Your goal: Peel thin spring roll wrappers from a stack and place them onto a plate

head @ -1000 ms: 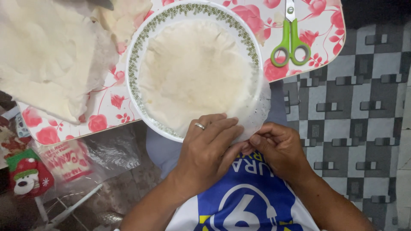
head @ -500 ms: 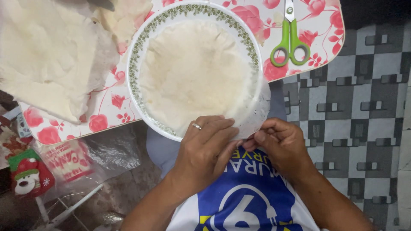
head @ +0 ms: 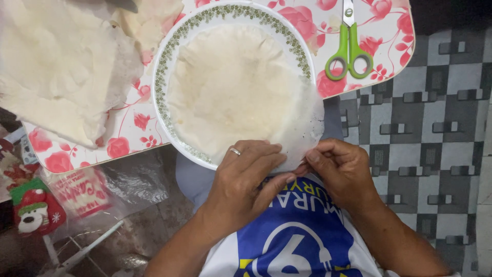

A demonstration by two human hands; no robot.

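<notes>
A white plate [head: 169, 61] with a green patterned rim sits on a floral tray [head: 389, 41]. A thin, pale round wrapper sheet [head: 236, 87] lies in the plate, and its near edge hangs over the rim. My left hand [head: 246, 184], with a ring on one finger, lies flat over that near edge. My right hand [head: 341, 169] pinches the same overhanging edge between thumb and fingers. Both hands meet at the plate's near right rim.
A stack of pale wrapper sheets [head: 56, 72] lies on the tray's left part. Green-handled scissors [head: 348, 48] rest at its far right. A clear plastic bag [head: 87, 192] and a small red festive figure [head: 33, 213] lie lower left. Grey checkered floor [head: 441, 128] is on the right.
Both hands have shifted only slightly along the wrapper's near edge; the plate and tray have not moved.
</notes>
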